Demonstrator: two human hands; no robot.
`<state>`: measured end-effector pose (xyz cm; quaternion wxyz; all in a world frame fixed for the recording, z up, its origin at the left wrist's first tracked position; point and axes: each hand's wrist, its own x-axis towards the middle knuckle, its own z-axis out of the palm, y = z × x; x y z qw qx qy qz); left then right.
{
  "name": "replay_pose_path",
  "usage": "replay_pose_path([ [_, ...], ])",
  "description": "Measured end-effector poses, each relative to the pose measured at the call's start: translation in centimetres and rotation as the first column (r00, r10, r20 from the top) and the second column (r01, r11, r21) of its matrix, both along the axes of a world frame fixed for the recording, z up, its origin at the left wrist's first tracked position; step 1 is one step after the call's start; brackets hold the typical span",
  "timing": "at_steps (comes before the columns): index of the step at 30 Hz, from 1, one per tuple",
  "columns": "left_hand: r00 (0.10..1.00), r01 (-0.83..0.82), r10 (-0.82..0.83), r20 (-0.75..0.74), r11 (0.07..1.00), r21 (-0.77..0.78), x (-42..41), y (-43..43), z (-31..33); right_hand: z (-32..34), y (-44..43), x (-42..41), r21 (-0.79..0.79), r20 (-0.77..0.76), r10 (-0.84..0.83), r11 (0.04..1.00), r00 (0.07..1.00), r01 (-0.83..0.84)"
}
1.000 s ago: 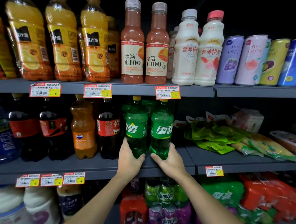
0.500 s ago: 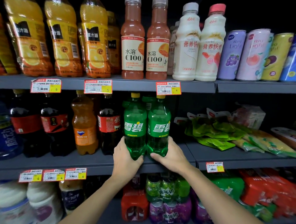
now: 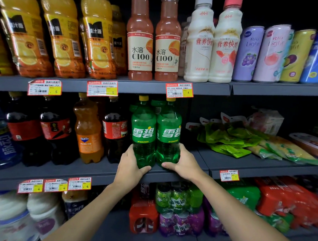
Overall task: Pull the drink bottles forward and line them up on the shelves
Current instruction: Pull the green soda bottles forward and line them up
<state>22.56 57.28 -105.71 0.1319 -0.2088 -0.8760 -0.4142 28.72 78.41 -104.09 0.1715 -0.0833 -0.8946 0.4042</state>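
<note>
Holding two green bottles [image 3: 156,136] at the middle shelf [image 3: 59,172] edge, the left hand [image 3: 130,166] and right hand [image 3: 184,165] are each gripping one; pulling further could be tipping them off.

Pretty clearly a small shop, the drinks aisle of a convenience store or supermarket. There are three tiers of dark grey metal shelves [image 3: 141,87], and the front lips carry red-and-yellow paper price tags [image 3: 102,88] with barcodes and numbers like 5 and 4.

The same product sits side by side everywhere. Up top:
- orange juice bottles with yellow caps [image 3: 64,41]
- pink clear-plastic C100 bottles [image 3: 140,45]
- white milky drink bottles [image 3: 198,48]
- slim pastel drink cans [image 3: 250,53]

The middle tier has dark cola bottles [image 3: 115,131] and green plastic soda bottles [image 3: 143,136]. The bottom tier has shrink-wrapped multipacks of cans [image 3: 179,204], green and purple. Right of the sodas, green foil snack packets [image 3: 227,136] lie in a pile. Labels are printed in Chinese.
</note>
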Motion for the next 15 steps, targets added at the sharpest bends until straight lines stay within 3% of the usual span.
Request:
replay_pose_path([
  [6,1.0,-0.031,0.031,0.002,0.999,-0.015,0.3,0.1,0.1,-0.2,-0.3,-0.6,-0.032,-0.003,-0.035,0.999,0.999,0.035],
  [10,1.0,0.011,-0.01,0.025,0.999,-0.047,-0.1,-0.6,0.8,0.1,0.6,-0.8,-0.035,0.084,-0.013,0.999,0.996,0.016],
  [15,0.997,0.079,-0.077,0.03,0.992,-0.094,-0.5,-1.3,1.8,1.5,1.9,-1.0,-0.232,0.185,0.085,0.972,0.979,-0.041],
])
